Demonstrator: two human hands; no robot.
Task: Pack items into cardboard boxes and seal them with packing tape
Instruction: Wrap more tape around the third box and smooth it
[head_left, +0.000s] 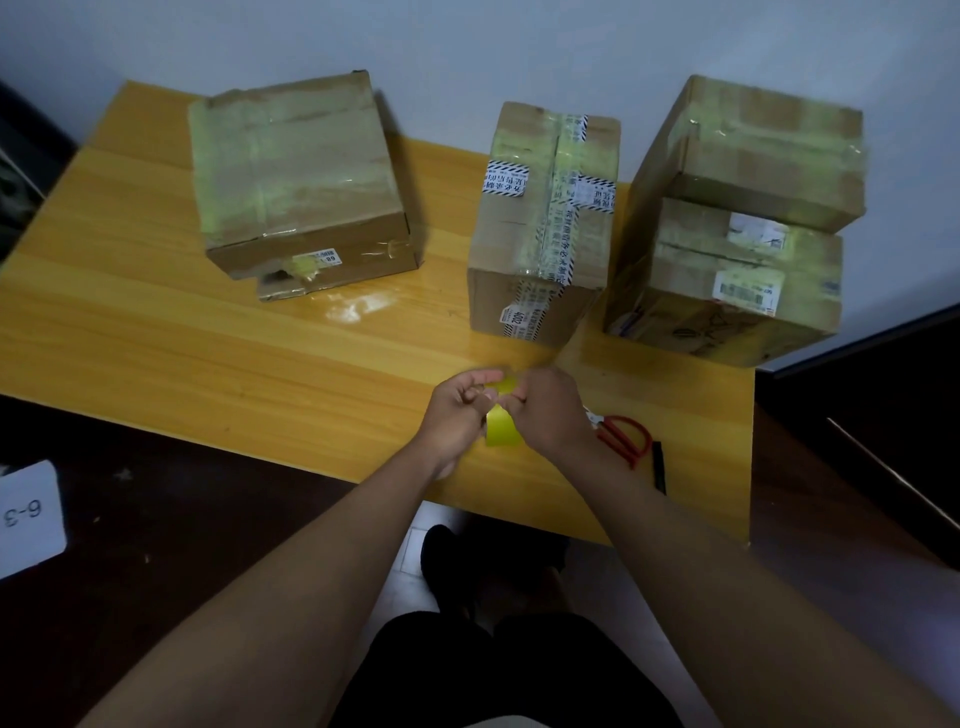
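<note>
The glossy wood-grain table is gleaming under 4 matt cardboard boxes wrapped in shiny, wrinkled tape, while red plastic-handled scissors are lying beside the slick yellow tape roll.

There are four cardboard boxes on the table: one wide box at the left, one tall box in the middle, and two at the right, where a small box sits on a bigger box. There is one tape roll, one pair of red scissors and one black pen. Two hands are in view, the left hand and the right hand, and one white card lies at the left edge.
</note>
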